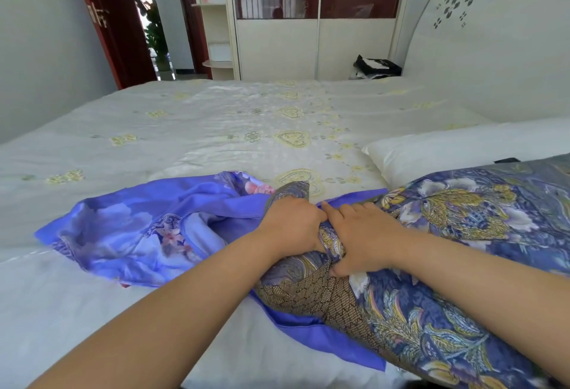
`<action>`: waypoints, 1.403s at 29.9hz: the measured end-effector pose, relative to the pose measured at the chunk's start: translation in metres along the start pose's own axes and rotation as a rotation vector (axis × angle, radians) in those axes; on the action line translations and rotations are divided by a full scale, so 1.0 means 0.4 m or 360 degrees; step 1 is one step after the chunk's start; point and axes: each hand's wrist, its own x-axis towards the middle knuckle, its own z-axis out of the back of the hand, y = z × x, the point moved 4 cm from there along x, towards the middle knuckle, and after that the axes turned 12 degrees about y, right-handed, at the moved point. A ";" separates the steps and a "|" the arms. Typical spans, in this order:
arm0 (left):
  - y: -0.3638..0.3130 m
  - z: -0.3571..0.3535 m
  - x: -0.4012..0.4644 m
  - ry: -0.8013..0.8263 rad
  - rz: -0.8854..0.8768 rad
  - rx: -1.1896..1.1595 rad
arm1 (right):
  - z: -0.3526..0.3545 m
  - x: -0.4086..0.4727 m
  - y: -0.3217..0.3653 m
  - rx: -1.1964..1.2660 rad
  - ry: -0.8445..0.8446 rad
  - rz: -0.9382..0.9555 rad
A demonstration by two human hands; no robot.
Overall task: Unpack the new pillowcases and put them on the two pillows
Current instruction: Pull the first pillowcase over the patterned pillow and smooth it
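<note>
A pillow in a dark blue and gold floral cover (pixel 456 234) lies across the near right of the bed. Its left end is bunched together, and both hands squeeze it there. My left hand (pixel 293 225) grips the bunched end from the left. My right hand (pixel 361 234) grips it from the right, thumb underneath. A bright violet-blue pillowcase with pink flowers (pixel 138 228) lies crumpled to the left, and part of it runs under the pillow's end. A second, white pillow (pixel 456 151) lies behind, toward the headboard.
The bed (pixel 216 129) has a white cover embroidered with yellow hearts. A pale headboard (pixel 493 49) stands on the right. A wardrobe (pixel 308 33) and an open red door (pixel 111 24) are beyond the far side. A black and white bag (pixel 376 66) sits by the far corner.
</note>
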 end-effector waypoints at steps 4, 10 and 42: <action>0.039 0.015 -0.041 0.0197 -0.0213 -0.0721 | 0.020 -0.004 -0.013 0.0162 -0.0081 0.0082; 0.253 -0.021 -0.140 -0.0840 0.0793 -0.1739 | 0.065 -0.020 -0.037 0.0166 -0.0140 0.0073; 0.525 -0.205 -0.285 -0.0285 0.1310 -0.3097 | 0.131 0.190 0.266 -0.0230 -0.0962 0.0159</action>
